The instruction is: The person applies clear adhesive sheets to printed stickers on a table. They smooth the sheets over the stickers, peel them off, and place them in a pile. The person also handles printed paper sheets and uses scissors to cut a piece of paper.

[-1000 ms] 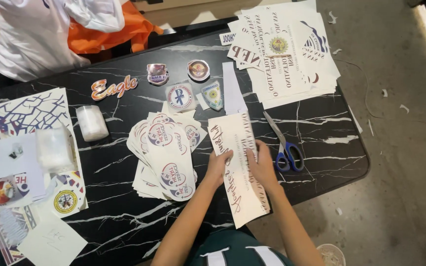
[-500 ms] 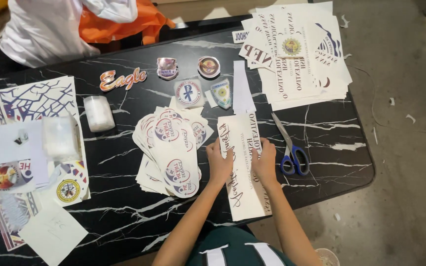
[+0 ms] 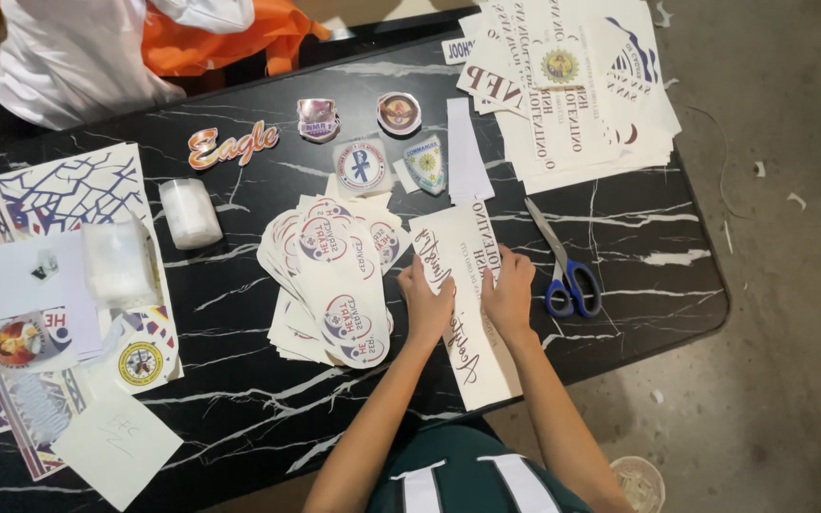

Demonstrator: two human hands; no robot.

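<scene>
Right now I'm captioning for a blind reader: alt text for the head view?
Left hand and right hand press a long printed strip on a black marble table, between stacked stickers and blue scissors.

This looks like a small sticker or print-craft workshop. A black marble-patterned desk (image 3: 620, 237) is covered with printed goods: a fanned pile of round-logo sticker sheets (image 3: 334, 275) at the centre, a stack of white printed transfer sheets (image 3: 582, 85) at 1 o'clock, and finished cut-out emblems in a row at 12 o'clock, among them an orange script-letter cut-out (image 3: 233, 147) and a shield-shaped badge (image 3: 426, 162). Blue-handled scissors (image 3: 563, 266) lie at 3 o'clock, and patterned printed sheets (image 3: 59, 190) at 9 o'clock. The bare grey concrete floor (image 3: 772, 313) is littered with paper trimmings (small white scraps), which fits cutting work.
</scene>
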